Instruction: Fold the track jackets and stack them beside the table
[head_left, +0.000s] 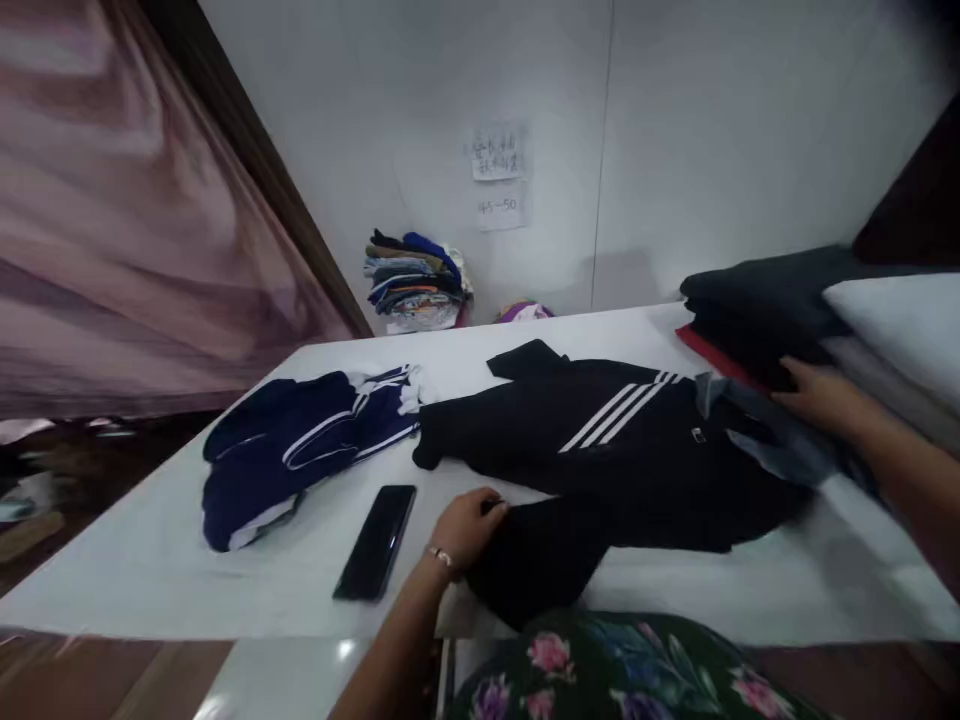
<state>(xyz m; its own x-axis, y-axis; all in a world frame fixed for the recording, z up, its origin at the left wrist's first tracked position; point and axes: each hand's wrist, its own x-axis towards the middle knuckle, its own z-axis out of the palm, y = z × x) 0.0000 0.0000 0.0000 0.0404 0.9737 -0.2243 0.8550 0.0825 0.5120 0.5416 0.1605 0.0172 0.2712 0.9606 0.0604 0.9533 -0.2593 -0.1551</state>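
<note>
A black shirt (517, 420) with three white diagonal stripes and a small chest logo lies spread sideways across the white table. My left hand (469, 528), a bracelet at its wrist, pinches the edge of the shirt's near sleeve. On the right, my right hand (821, 400) reaches to the clothing pile, its fingers closed at a blurred grey-blue garment (787, 435). That garment overlaps the lower end of the shirt; my fingertips are partly hidden against the dark cloth.
Left of the shirt lies a folded navy garment (300, 430) with white stripes. A black phone (376, 542) rests nearer the table's front edge. Dark clothes (765, 290) are piled at the right. Behind the table stands a folded stack (416, 280) against the wall; a pink curtain (135, 220) hangs left.
</note>
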